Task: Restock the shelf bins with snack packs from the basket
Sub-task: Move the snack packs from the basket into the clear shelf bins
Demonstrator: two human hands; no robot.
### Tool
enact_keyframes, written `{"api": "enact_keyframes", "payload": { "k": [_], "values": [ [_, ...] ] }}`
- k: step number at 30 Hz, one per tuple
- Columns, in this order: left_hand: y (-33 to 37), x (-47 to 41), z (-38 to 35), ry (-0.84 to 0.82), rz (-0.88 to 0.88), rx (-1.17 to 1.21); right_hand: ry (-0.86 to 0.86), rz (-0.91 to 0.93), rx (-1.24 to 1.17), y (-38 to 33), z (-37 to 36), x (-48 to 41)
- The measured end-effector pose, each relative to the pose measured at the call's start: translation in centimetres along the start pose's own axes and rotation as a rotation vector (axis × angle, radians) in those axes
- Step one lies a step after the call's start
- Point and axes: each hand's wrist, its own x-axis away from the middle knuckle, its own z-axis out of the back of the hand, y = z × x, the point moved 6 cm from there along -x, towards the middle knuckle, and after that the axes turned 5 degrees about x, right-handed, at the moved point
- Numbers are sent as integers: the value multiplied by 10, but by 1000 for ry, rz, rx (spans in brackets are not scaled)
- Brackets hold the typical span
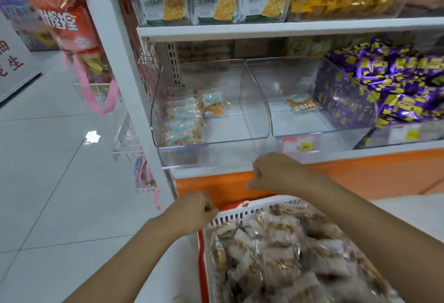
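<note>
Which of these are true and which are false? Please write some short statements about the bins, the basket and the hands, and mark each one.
1. The middle bin holds a single pack. True.
2. The left bin is full to its rim. False: a few packs lie at its left side.
3. The right bin holds purple packs. True.
4. The basket is empty. False: it is piled with wrapped snacks.
5. Both hands reach inside a bin. False: the left hand and the right hand are outside the bins.
</note>
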Motion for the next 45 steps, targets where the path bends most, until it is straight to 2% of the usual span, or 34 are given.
{"api": "enact_keyframes", "payload": {
  "k": [4, 7, 9, 12, 17, 19, 21, 23, 26, 28, 31, 34, 37, 39, 42, 45],
  "values": [
    [-15, 13, -53, -268, 114, -68, -181, -53, 28, 30, -85, 14],
    [-28, 17, -81, -338, 177, -104, -312, -96, -14, 47, -142, 22],
    [-31, 19, -92, -356, 210, -84, -313, -124, 3, 54, -165, 28],
    [-34, 16, -100, -321, 260, -64, -233, -216, -78, 67, -191, 28],
    [-33, 16, -110, -251, 302, 10, -228, -254, -191, 69, -205, 24],
    [-18, 22, -104, -128, 325, -8, -211, -278, -302, 71, -205, 16],
    [6, 25, -98, 56, 258, 28, -192, -314, -456, 74, -205, 8],
    [28, 24, -103, 129, 194, 184, -142, -348, -498, 77, -203, 3],
    [46, 14, -133, -36, 275, 537, -70, -412, -516, 85, -198, -2],
    [48, 10, -154, -151, 364, 685, -38, -451, -582, 89, -193, -2],
    [43, 9, -170, -228, 505, 979, -29, -468, -742, 91, -188, 1],
    [42, 6, -167, -241, 566, 1273, 1, -358, -831, 83, -176, 10],
    [43, 3, -157, -205, 633, 1595, 55, -152, -963, 67, -167, 23],
    [44, 1, -152, -153, 644, 1749, 19, -10, -1007, 55, -163, 31],
    [44, -4, -149, -50, 645, 1764, -46, 107, -958, 43, -160, 36],
    [32, -9, -134, 105, 617, 1656, 8, 113, -804, 43, -162, 31]
  ]
}}
